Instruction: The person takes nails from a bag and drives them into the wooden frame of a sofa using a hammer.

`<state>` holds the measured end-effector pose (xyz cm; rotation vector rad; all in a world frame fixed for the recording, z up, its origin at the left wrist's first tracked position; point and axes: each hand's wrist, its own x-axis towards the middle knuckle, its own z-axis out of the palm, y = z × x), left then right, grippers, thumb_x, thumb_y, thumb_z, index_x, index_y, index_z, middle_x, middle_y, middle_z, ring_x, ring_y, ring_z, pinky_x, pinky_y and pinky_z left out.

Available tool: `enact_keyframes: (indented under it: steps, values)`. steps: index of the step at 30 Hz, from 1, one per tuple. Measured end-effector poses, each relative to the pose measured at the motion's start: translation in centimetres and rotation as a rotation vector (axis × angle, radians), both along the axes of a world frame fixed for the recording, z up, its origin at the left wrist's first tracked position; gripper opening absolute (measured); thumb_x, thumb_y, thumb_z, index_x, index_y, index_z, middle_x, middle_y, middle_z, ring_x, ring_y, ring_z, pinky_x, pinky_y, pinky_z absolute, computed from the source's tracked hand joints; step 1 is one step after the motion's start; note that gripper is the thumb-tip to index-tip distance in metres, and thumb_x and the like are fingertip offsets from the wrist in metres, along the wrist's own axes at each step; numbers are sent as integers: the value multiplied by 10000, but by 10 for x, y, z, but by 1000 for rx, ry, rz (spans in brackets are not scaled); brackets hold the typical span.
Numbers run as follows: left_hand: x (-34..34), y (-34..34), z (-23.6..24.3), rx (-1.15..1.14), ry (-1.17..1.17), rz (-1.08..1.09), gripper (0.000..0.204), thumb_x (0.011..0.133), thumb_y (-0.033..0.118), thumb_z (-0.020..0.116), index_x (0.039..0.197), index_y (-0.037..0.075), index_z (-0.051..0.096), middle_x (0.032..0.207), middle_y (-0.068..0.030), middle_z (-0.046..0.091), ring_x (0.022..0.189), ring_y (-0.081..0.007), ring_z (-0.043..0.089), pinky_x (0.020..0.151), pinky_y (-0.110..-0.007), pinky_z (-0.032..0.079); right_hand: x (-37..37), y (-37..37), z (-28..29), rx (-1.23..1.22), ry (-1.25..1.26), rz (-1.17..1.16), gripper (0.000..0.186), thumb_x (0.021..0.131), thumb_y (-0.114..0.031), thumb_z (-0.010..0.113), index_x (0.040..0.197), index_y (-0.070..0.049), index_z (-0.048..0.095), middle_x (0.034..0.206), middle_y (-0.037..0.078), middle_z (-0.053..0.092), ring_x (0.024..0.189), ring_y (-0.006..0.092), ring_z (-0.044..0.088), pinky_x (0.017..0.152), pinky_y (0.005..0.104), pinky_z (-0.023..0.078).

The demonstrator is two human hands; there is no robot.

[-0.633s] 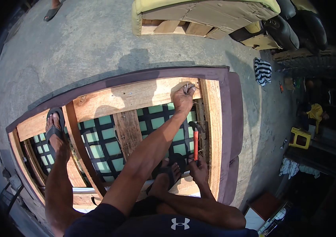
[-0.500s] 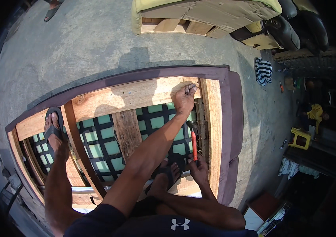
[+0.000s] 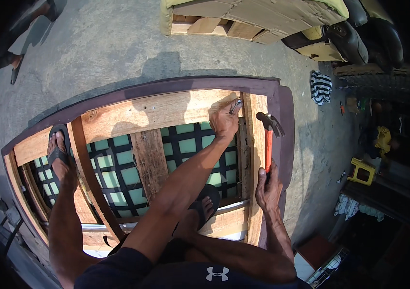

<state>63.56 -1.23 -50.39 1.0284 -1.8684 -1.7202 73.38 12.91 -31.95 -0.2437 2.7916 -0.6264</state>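
Note:
My left hand (image 3: 224, 123) is closed at the far right corner of a wooden sofa frame (image 3: 166, 107). A thin metal nail (image 3: 236, 106) shows between its fingers, partly hidden by them. In my right hand (image 3: 269, 189) is a claw hammer (image 3: 268, 147) with an orange-red handle, its dark head raised over the frame's right side beam (image 3: 256, 192). The head is apart from the left hand. Dark straps (image 3: 182, 149) criss-cross over pale green foam inside the frame. Purple-brown upholstery (image 3: 157, 89) wraps the frame's outer edge.
My sandalled feet stand within the frame, the left one (image 3: 59, 149) on its far beam. Another upholstered piece (image 3: 258, 19) lies beyond. A striped cloth (image 3: 321, 87) and a yellow stool (image 3: 361, 171) are at right. Another person's feet (image 3: 17, 62) are far left.
The hammer has risen up and to the right with my right hand, from over the straps to above the side beam. The left hand stays near the corner. Another person's legs have come further into view.

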Motion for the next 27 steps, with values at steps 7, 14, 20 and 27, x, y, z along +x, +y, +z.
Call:
enact_keyframes:
  steps: [7, 14, 20, 27]
  values:
    - [0, 0, 1, -26, -46, 17, 258, 853, 386, 726, 1037, 210, 762, 834, -124, 717, 754, -340, 685, 663, -409, 526, -38, -15, -19, 102, 158, 187, 348, 989, -143, 510, 1312, -17, 472, 1059, 326, 631, 833, 481, 663, 667, 492, 562]
    - [-2, -5, 8, 67, -110, 1, 276, 816, 437, 752, 1001, 234, 770, 785, -100, 713, 701, -303, 679, 638, -388, 521, -50, -22, -24, 117, 225, 275, 388, 973, -147, 535, 1346, -82, 446, 997, 294, 653, 744, 460, 667, 599, 502, 553]
    - [-2, -5, 9, 23, -188, -50, 294, 824, 443, 748, 999, 207, 770, 800, -81, 727, 702, -281, 674, 647, -375, 516, -59, -29, -17, 329, 93, 260, 389, 979, -140, 521, 1355, -86, 436, 977, 290, 661, 750, 449, 676, 577, 487, 543]
    - [35, -42, 16, 71, -125, -152, 263, 902, 273, 703, 1110, 114, 735, 891, -127, 738, 752, -228, 704, 700, -323, 519, -53, -14, -12, 95, 256, 297, 344, 1015, -190, 469, 1326, -54, 414, 858, 301, 644, 786, 501, 647, 598, 503, 521]
